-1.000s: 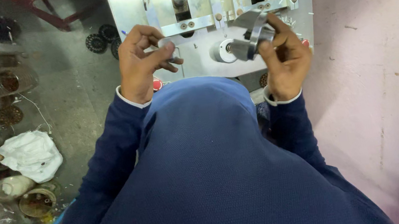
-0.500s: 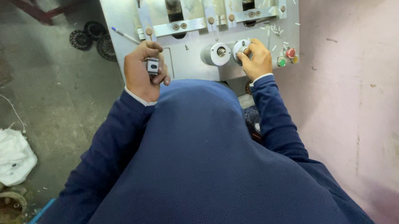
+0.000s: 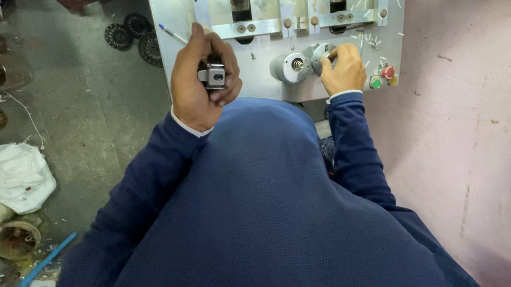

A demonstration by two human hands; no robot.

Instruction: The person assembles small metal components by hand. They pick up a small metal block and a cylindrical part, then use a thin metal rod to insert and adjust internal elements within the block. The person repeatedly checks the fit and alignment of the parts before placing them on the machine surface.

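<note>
Fitting step: left hand (image 3: 199, 84) clasps a small square grey metal block (image 3: 213, 76); right hand (image 3: 343, 69), at three o'clock, pinches a round silver machine hub (image 3: 321, 56); alignment seems needed.

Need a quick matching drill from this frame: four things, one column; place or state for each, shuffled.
Things:
1. small metal block
2. round metal hub
3. red button
4. white cloth

Places or states:
a. on the floor, far left
b. held in the left hand
c. on the machine panel, just left of the right hand
d. on the panel's lower right corner

Pairs: 1-b, 2-c, 3-d, 4-a
</note>
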